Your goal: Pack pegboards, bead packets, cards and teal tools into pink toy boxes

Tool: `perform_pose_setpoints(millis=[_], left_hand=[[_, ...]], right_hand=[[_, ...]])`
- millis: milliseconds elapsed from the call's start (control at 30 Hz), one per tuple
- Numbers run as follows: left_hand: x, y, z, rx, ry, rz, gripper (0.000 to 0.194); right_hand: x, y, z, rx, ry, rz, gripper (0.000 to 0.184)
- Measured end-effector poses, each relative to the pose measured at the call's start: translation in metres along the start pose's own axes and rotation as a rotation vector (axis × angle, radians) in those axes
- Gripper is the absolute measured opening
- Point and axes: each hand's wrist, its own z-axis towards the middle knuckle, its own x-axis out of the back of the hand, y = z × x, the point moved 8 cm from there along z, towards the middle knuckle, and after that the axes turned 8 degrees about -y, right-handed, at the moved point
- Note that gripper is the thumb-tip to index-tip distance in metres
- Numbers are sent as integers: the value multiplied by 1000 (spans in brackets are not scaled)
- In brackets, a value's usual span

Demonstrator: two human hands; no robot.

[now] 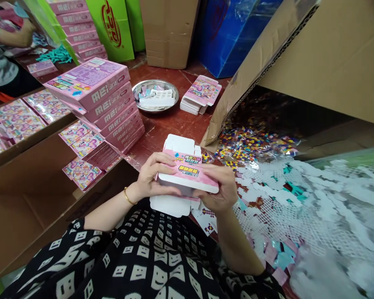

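Observation:
A small pink carton (188, 173) with printed lettering is held over my lap between both hands. My left hand (152, 176) is closed on its left end, fingers on top and thumb along the near edge. On the other end my right hand (220, 187) grips it, thumb underneath. White card flaps (179, 144) stick out beyond the carton, and a white card panel (171, 205) shows below it. Whether these belong to the same carton or to another one, I cannot tell.
Stacked pink boxes (112, 106) stand left of a metal dish (156, 109) of small parts. Behind are flat cartons (201, 93). Right lie bagged colourful pieces (252, 143) and white mesh sheets (268, 216). An open cardboard box (28, 199) is at left; another person (3, 54) sits beyond.

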Motion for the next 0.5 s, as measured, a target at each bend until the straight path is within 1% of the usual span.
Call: perform_pose_setpoints(millis=[67,100,133,233,300,333,400,433,500], left_hand=[[-1,-1,3,75,-67,-11,31],[0,-1,4,110,-59,-24,27],[3,-1,3,138,-30,-34,25],[7,-1,-2,161,61,-44,21],[4,-1,-7,113,81,-67,10],[2,-1,-10,80,80,-77,8],[-3,-5,-14,34,89,-78,17],[-4,-8,-16,22,100,-70,24],[-7,-14,-22,21,138,-46,44]], right_hand=[[-4,-2,7,-50,-194,-34,37],[-4,-3,10,-73,-269,-22,36],[-4,-4,12,-97,-330,10,38],[-4,-4,17,-150,-449,123,50],[-6,-2,16,-158,-507,144,48],[-8,0,14,-140,-539,134,46],[-13,1,8,-71,-572,86,45],[-15,1,5,-30,-563,54,49],[-15,0,-1,35,-499,-5,58]])
